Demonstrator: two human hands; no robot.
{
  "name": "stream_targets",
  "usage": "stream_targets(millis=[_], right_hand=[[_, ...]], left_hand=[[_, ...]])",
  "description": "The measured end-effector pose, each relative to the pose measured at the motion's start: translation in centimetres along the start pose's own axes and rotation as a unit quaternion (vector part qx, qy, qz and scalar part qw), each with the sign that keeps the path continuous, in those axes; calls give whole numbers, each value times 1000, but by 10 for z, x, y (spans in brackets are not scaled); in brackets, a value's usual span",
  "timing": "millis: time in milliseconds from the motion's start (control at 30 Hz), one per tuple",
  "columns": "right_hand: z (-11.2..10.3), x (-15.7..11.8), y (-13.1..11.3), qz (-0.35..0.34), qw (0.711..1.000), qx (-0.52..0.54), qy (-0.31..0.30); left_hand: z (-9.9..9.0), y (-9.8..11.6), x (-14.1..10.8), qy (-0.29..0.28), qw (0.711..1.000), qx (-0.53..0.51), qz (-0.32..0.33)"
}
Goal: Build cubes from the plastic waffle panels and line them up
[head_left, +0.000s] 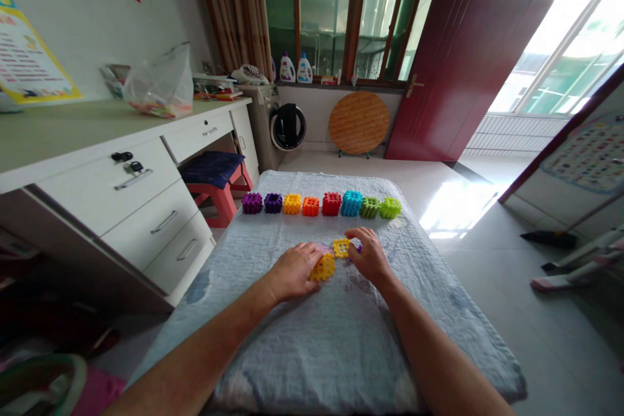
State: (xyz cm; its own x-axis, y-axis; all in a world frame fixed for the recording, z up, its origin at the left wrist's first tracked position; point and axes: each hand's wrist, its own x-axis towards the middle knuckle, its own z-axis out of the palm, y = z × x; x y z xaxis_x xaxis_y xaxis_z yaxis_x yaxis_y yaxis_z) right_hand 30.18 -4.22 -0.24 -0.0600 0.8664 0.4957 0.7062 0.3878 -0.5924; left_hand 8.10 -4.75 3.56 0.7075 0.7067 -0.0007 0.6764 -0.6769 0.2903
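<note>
On the cloth-covered table (292, 338), my left hand (295, 270) is closed around an orange-yellow block piece (323, 267). A flat yellow square frame (341, 247) lies just beyond it, between my hands. My right hand (369, 256) is at that frame's right side, its fingers curled over a small purple piece (359, 249) that is mostly hidden. Whether the right fingers also touch the yellow frame is hard to tell.
Past my hands a row of several block cubes runs across the table, from a purple cube (252, 203) to a light green cube (390, 208). A white desk (121, 188) and a stool (214, 172) stand left.
</note>
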Motion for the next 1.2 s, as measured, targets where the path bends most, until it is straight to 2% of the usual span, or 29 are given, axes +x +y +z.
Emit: stream_targets(millis=[167, 367, 500, 600, 767, 900, 967, 1100, 1200], right_hand=[[-3, 0, -5, -13, 999, -5, -40], [-3, -8, -20, -96, 979, -38, -175], [1, -11, -28, -122, 965, -63, -223], [1, -11, -33, -132, 963, -69, -224], [-4, -9, -43, -126, 973, -39, -189], [-2, -10, -48, -117, 970, -13, -213], [1, -12, -48, -113, 970, -32, -214], [3, -14, -48, -105, 976, -100, -160], [3, -15, -48, -119, 969, -123, -179]], left_hand=[[3, -7, 1, 13, 998, -54, -8], [1, -30, -9, 77, 988, -121, -55], [4, -44, -15, 91, 985, -140, -53], [7, -47, -16, 89, 985, -137, -57], [12, -46, -15, 99, 989, -95, -60], [13, -48, -15, 91, 990, -92, -61], [13, -50, -15, 79, 990, -101, -59], [14, -52, -16, 79, 989, -104, -64], [14, -50, -16, 97, 988, -95, -75]])
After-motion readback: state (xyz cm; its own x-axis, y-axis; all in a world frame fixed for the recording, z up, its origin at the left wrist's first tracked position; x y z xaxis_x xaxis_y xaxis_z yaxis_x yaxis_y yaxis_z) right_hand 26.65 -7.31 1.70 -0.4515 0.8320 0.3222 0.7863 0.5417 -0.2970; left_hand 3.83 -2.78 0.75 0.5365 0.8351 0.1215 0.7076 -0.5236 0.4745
